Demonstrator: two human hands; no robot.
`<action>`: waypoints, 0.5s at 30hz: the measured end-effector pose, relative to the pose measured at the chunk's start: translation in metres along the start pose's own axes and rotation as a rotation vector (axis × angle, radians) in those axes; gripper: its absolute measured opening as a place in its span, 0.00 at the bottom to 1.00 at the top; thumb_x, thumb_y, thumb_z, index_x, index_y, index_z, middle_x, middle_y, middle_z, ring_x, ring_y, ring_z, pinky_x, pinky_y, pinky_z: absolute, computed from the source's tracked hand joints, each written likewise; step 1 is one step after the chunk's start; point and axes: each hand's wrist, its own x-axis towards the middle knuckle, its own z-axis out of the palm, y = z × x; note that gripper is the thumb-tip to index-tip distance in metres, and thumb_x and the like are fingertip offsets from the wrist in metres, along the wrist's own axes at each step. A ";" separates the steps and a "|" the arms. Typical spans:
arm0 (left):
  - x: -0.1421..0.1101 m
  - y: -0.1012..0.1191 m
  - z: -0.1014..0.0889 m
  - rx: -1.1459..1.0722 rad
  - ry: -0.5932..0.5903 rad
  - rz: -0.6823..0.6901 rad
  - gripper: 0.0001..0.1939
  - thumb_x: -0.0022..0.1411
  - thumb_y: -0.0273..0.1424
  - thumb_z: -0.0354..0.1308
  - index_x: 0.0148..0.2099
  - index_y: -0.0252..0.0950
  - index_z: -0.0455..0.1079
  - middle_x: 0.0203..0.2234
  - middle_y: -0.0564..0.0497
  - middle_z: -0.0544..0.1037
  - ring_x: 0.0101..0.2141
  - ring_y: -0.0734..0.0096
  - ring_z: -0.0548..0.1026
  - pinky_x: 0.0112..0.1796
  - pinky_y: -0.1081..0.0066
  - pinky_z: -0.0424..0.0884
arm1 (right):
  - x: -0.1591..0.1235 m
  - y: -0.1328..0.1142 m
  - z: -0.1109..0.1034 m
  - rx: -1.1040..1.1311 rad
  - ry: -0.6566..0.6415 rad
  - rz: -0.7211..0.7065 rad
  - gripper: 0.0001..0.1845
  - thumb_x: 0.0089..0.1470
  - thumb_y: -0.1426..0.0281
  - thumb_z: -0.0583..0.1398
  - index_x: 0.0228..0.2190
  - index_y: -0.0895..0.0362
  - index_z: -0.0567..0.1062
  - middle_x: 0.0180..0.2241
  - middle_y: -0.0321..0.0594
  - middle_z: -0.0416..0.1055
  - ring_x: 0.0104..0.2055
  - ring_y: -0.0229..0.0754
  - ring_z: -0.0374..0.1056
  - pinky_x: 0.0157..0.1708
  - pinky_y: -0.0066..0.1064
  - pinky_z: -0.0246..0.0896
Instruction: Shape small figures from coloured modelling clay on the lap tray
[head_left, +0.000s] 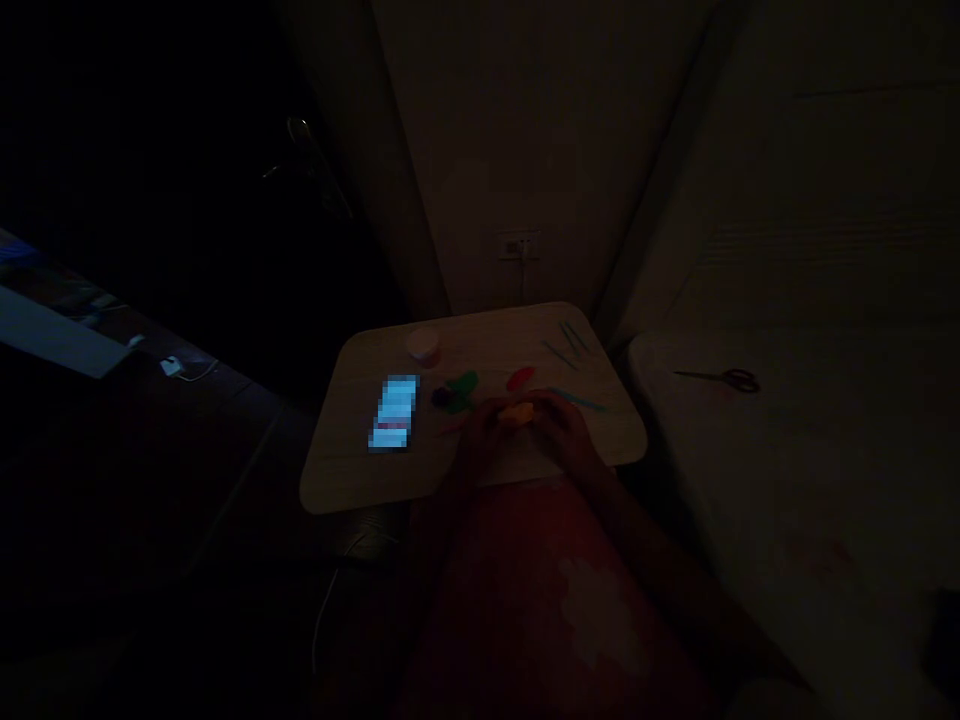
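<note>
In dim light, an orange lump, which looks like modelling clay, sits between my two hands over the small wooden table. My left hand has its fingers closed on the lump's left side. From the right, my right hand grips the same lump with bent fingers. Just beyond them lies a flat red oval piece. Green pieces and a dark purple lump are left of my hands. A long blue strip lies beside my right hand. Darkness hides the fingertips' detail.
A lit phone lies on the table's left half, below a pale cup. Several thin sticks rest at the back right. Scissors lie on a pale surface to the right. A cable hangs from the wall socket.
</note>
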 end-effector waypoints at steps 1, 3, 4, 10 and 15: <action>0.000 0.000 0.000 0.025 -0.007 0.016 0.13 0.57 0.34 0.68 0.45 0.38 0.78 0.42 0.47 0.82 0.41 0.62 0.77 0.44 0.67 0.74 | 0.001 0.001 0.000 -0.016 -0.017 -0.007 0.16 0.57 0.58 0.64 0.45 0.51 0.78 0.46 0.43 0.78 0.49 0.49 0.74 0.52 0.42 0.69; -0.001 0.002 0.001 0.043 -0.027 0.041 0.12 0.56 0.34 0.69 0.43 0.38 0.78 0.41 0.47 0.81 0.43 0.61 0.77 0.47 0.66 0.73 | 0.002 0.004 0.001 -0.060 -0.057 -0.013 0.18 0.55 0.57 0.66 0.45 0.51 0.78 0.47 0.43 0.78 0.49 0.49 0.74 0.51 0.41 0.69; -0.001 0.003 0.001 0.033 -0.036 0.045 0.12 0.55 0.34 0.70 0.43 0.37 0.78 0.40 0.47 0.81 0.43 0.61 0.77 0.47 0.66 0.73 | 0.003 0.006 0.002 -0.085 -0.076 -0.010 0.19 0.54 0.57 0.67 0.45 0.51 0.78 0.47 0.43 0.78 0.49 0.49 0.74 0.50 0.41 0.69; 0.000 -0.003 0.005 -0.097 -0.060 -0.022 0.22 0.53 0.36 0.72 0.48 0.37 0.73 0.44 0.46 0.79 0.44 0.63 0.77 0.46 0.66 0.73 | 0.009 0.013 0.001 -0.094 -0.031 0.028 0.15 0.53 0.59 0.66 0.40 0.53 0.80 0.41 0.42 0.78 0.42 0.46 0.74 0.43 0.36 0.70; -0.002 0.000 0.003 0.160 -0.186 0.020 0.18 0.61 0.41 0.65 0.48 0.37 0.70 0.41 0.48 0.77 0.41 0.65 0.75 0.43 0.67 0.73 | 0.008 0.010 -0.001 -0.115 -0.066 0.091 0.14 0.53 0.59 0.65 0.36 0.56 0.79 0.33 0.39 0.76 0.34 0.41 0.70 0.34 0.31 0.66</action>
